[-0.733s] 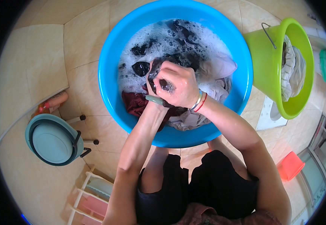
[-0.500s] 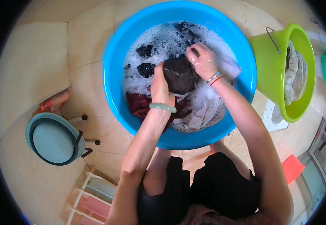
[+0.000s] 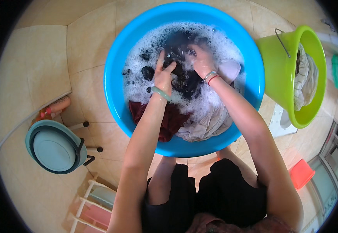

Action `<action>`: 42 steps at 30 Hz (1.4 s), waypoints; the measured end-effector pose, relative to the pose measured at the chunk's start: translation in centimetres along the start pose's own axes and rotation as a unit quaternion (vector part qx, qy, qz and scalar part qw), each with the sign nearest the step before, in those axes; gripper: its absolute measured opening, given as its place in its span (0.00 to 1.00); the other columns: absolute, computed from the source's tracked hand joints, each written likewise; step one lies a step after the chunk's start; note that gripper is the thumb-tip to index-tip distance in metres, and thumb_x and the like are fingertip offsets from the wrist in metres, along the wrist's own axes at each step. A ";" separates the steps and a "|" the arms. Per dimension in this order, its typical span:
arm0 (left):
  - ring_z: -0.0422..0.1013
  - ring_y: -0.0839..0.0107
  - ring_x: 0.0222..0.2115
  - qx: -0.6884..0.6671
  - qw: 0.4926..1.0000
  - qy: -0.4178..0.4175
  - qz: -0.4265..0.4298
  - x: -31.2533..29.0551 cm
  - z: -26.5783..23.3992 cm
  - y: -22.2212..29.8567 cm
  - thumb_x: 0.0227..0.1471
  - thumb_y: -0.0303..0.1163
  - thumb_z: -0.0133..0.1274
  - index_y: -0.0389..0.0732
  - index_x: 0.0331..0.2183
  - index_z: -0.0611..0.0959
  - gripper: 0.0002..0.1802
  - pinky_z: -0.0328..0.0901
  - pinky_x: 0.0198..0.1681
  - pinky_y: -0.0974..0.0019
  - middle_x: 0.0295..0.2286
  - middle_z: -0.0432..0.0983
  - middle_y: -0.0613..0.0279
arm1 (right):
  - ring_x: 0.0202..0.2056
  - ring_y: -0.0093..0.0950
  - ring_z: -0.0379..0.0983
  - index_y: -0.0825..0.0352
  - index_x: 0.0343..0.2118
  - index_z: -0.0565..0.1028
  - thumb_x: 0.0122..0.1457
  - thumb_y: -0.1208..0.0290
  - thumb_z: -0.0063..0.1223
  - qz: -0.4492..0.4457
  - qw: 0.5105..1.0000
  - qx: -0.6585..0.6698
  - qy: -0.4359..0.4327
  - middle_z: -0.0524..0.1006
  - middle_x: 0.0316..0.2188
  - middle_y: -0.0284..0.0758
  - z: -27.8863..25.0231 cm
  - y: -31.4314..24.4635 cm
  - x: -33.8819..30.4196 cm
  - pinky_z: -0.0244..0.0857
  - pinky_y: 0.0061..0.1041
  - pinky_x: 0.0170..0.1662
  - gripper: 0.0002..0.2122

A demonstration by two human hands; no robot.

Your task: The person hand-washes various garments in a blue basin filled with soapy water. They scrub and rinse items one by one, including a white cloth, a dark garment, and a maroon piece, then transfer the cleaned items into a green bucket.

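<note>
A large blue basin [image 3: 112, 81] holds foamy water and laundry. In its middle lies a dark garment [image 3: 192, 86], wet and partly sunk in the suds. My left hand [image 3: 164, 75], with a pale green bangle on its wrist, is at the garment's left side, thumb and forefinger spread apart. On the other side, my right hand [image 3: 203, 64] reaches into the water against the dark cloth; its fingers are blurred and partly under water. A dark red cloth [image 3: 165, 122] sits near the front left. Beside it is a bunched whitish cloth [image 3: 208, 124]. A pale padded piece [image 3: 229, 70] floats at the right.
A lime green bucket [image 3: 277, 72] with light-coloured cloth [image 3: 307, 77] inside stands right of the basin. To the left are a grey-blue collapsible tub [image 3: 54, 153] on a stool and an orange bottle [image 3: 59, 104]. A white rack [image 3: 81, 206] and a red container [image 3: 302, 174] stand nearer me.
The dark garment, bunched up between my hands before, has gone down and spread into the water. My left fingers have parted, and my right hand has dropped lower into the suds.
</note>
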State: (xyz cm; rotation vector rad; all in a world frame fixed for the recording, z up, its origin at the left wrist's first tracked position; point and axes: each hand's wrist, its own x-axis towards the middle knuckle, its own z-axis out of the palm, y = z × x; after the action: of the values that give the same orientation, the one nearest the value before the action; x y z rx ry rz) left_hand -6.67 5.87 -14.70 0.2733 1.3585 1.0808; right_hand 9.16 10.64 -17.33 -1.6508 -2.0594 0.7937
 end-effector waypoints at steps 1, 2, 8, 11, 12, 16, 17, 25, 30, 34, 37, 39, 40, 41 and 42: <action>0.62 0.68 0.56 -0.061 0.998 -0.019 -0.017 -1.1 0.9 1.2 0.57 0.34 0.56 0.48 0.64 0.61 0.37 0.61 0.55 0.63 0.58 0.63 0.61 | 0.48 0.43 0.68 0.61 0.43 0.78 0.52 0.70 0.59 -0.022 0.997 0.062 0.032 0.72 0.46 0.41 -1.2 -1.4 0.1 0.64 0.38 0.52 0.14; 0.61 0.68 0.56 -0.121 0.992 -0.031 -0.029 -1.9 1.1 2.2 0.58 0.40 0.56 0.48 0.65 0.60 0.38 0.61 0.54 0.61 0.58 0.62 0.61 | 0.48 0.43 0.69 0.64 0.41 0.78 0.52 0.70 0.60 -0.050 0.988 0.130 0.062 0.74 0.43 0.42 -2.4 -3.6 0.2 0.63 0.37 0.52 0.12; 0.69 0.62 0.50 -0.219 0.963 -0.135 -0.084 -4.2 2.0 6.6 0.62 0.43 0.48 0.48 0.61 0.65 0.28 0.67 0.53 0.55 0.51 0.71 0.56 | 0.40 0.32 0.65 0.57 0.30 0.78 0.48 0.66 0.58 -0.284 0.951 0.104 -0.070 0.71 0.37 0.28 -9.5 -13.7 -8.1 0.60 0.30 0.42 0.06; 0.66 0.59 0.53 -0.267 0.952 -0.152 -0.015 -5.5 2.2 5.1 0.64 0.43 0.45 0.57 0.62 0.62 0.27 0.67 0.54 0.48 0.54 0.67 0.57 | 0.42 0.31 0.65 0.59 0.33 0.79 0.48 0.66 0.55 -0.313 0.947 0.067 -0.002 0.71 0.41 0.26 -10.2 -16.1 -10.3 0.59 0.31 0.42 0.08; 0.68 0.58 0.51 -0.320 0.929 -0.186 0.002 -5.5 2.0 4.4 0.63 0.51 0.44 0.56 0.61 0.64 0.28 0.68 0.51 0.45 0.53 0.69 0.56 | 0.43 0.31 0.64 0.59 0.34 0.80 0.48 0.66 0.54 -0.305 0.950 0.057 0.031 0.70 0.43 0.25 -9.8 -17.0 -10.4 0.59 0.32 0.42 0.10; 0.75 0.60 0.36 -0.442 0.857 -0.245 -0.104 -4.7 1.5 4.4 0.55 0.63 0.46 0.52 0.49 0.77 0.30 0.75 0.35 0.56 0.38 0.77 0.55 | 0.40 0.28 0.65 0.54 0.33 0.80 0.47 0.64 0.56 -0.290 0.950 0.013 0.112 0.70 0.44 0.24 -8.0 -18.2 -9.0 0.61 0.31 0.36 0.09; 0.75 0.61 0.33 -0.401 0.861 -0.300 -0.091 -4.1 1.2 4.6 0.54 0.64 0.45 0.51 0.49 0.76 0.31 0.75 0.33 0.57 0.38 0.77 0.55 | 0.37 0.27 0.66 0.53 0.30 0.79 0.46 0.62 0.58 -0.288 0.950 0.014 0.117 0.69 0.40 0.24 -8.2 -18.0 -8.6 0.61 0.28 0.31 0.07; 0.72 0.67 0.31 -0.292 0.941 -0.168 -0.022 -6.8 1.9 3.9 0.60 0.54 0.47 0.48 0.47 0.76 0.23 0.70 0.32 0.65 0.34 0.75 0.59 | 0.23 0.26 0.69 0.59 0.18 0.72 0.37 0.66 0.70 -0.302 0.926 0.169 0.148 0.71 0.23 0.28 -9.1 -16.9 -5.5 0.63 0.24 0.20 0.13; 0.72 0.69 0.32 -0.228 0.967 -0.110 0.038 -7.3 1.8 2.6 0.61 0.49 0.48 0.47 0.47 0.77 0.20 0.69 0.33 0.66 0.33 0.74 0.60 | 0.22 0.30 0.71 0.62 0.18 0.72 0.41 0.72 0.66 -0.279 0.926 0.212 0.141 0.71 0.22 0.31 -8.7 -15.6 -3.9 0.67 0.28 0.23 0.09; 0.71 0.71 0.32 -0.248 0.965 -0.069 0.046 -8.0 1.7 2.8 0.61 0.45 0.49 0.45 0.46 0.77 0.17 0.68 0.35 0.67 0.32 0.73 0.62 | 0.21 0.33 0.70 0.66 0.19 0.72 0.47 0.77 0.60 -0.245 0.927 0.251 0.132 0.70 0.19 0.35 -8.4 -14.6 -3.4 0.65 0.29 0.23 0.07; 0.72 0.72 0.35 -0.185 0.977 0.105 -0.031 -9.3 4.5 5.2 0.56 0.46 0.53 0.37 0.43 0.78 0.22 0.68 0.40 0.65 0.35 0.75 0.64 | 0.23 0.42 0.71 0.69 0.22 0.74 0.54 0.72 0.57 -0.129 0.968 0.186 0.109 0.72 0.20 0.40 -7.4 -9.6 -1.8 0.65 0.34 0.25 0.08; 0.75 0.69 0.41 -0.142 0.979 0.130 -0.061 -9.4 5.5 5.5 0.58 0.45 0.51 0.42 0.44 0.78 0.18 0.69 0.46 0.62 0.40 0.78 0.65 | 0.26 0.44 0.73 0.67 0.24 0.76 0.55 0.67 0.56 -0.066 0.985 0.114 0.107 0.75 0.24 0.40 -6.4 -6.3 -1.2 0.67 0.37 0.27 0.09; 0.72 0.69 0.43 -0.181 0.975 0.115 -0.066 -9.3 5.2 5.3 0.56 0.47 0.53 0.36 0.46 0.77 0.25 0.67 0.48 0.63 0.43 0.76 0.60 | 0.28 0.43 0.75 0.64 0.24 0.77 0.55 0.63 0.56 -0.048 0.989 0.094 0.105 0.77 0.26 0.39 -6.1 -5.8 -1.0 0.69 0.38 0.28 0.10; 0.72 0.68 0.45 -0.210 0.974 0.070 -0.039 -8.6 4.6 5.6 0.58 0.48 0.51 0.36 0.48 0.76 0.26 0.65 0.51 0.63 0.45 0.75 0.60 | 0.29 0.45 0.75 0.64 0.25 0.78 0.57 0.62 0.54 -0.040 0.989 0.081 0.113 0.77 0.26 0.39 -5.7 -5.2 0.0 0.69 0.40 0.31 0.11; 0.71 0.67 0.48 -0.239 0.970 0.023 -0.028 -7.6 3.6 5.3 0.59 0.49 0.50 0.36 0.50 0.75 0.27 0.63 0.54 0.62 0.47 0.75 0.60 | 0.30 0.48 0.74 0.64 0.27 0.78 0.59 0.59 0.53 -0.016 0.990 0.067 0.123 0.77 0.26 0.42 -4.8 -3.8 0.6 0.68 0.43 0.33 0.13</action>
State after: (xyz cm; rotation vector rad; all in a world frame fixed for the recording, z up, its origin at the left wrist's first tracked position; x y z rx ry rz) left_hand -4.81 4.41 -5.01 -0.1457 1.0968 1.3342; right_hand 9.11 11.53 -11.26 -1.5532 -1.8195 0.6652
